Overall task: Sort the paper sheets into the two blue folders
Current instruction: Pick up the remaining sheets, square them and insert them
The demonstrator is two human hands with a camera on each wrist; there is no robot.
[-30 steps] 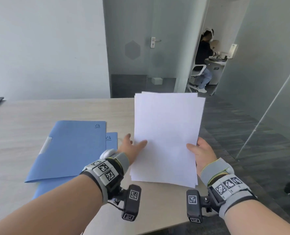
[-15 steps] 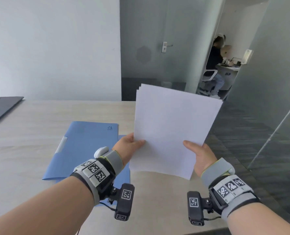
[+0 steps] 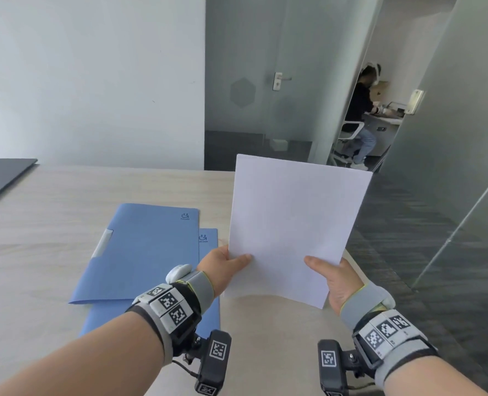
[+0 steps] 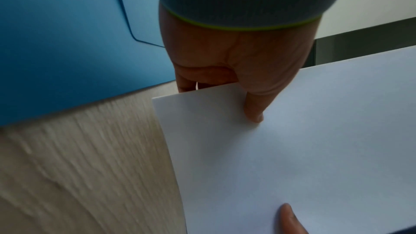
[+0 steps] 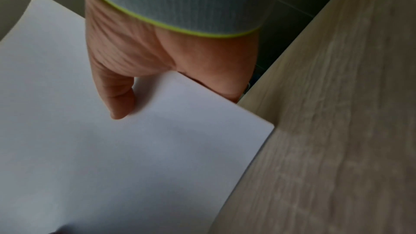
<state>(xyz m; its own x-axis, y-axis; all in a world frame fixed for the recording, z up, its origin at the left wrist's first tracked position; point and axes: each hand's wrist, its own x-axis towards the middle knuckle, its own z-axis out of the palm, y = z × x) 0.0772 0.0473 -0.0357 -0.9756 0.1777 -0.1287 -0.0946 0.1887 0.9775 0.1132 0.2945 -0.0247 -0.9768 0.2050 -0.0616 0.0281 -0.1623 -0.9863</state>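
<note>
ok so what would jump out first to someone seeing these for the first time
The white paper sheets, held upright above the near right part of the wooden table, each lower corner pinched by the left hand and right hand. Next, the two blue folders, closed and overlapping, flat on the table left of the sheets.
</note>
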